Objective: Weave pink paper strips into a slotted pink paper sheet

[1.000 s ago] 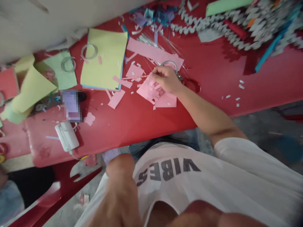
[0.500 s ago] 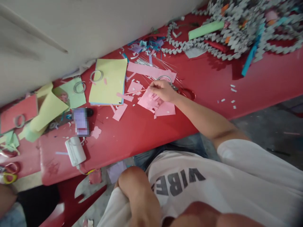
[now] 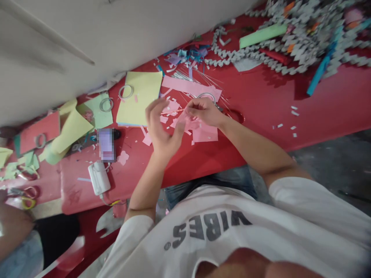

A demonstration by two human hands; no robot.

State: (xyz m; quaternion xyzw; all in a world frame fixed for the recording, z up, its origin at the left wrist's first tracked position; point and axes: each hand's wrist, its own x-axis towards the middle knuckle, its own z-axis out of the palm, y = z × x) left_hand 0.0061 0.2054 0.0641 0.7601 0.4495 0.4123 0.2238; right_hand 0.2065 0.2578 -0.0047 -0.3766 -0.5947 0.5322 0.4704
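Pink stick (image 3: 176, 112), tip hidden by pinching right hand (image 3: 204, 112), left hand (image 3: 164, 133) spread

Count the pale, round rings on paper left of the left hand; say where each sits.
3: one pale ring on the yellow paper stack, another on the green paper sheet, a third on the red rectangular sheet. Others may be hidden.

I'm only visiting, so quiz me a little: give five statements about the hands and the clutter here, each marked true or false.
1. The right hand holds pink paper. True.
2. The left hand is clenched in a fist. False: its fingers are spread.
3. A ring lies on yellow paper. True.
4. The white power bank lies on the floor. False: it's on the red table.
5. Gray zigzag garlands are heaped at the picture's upper right. True.
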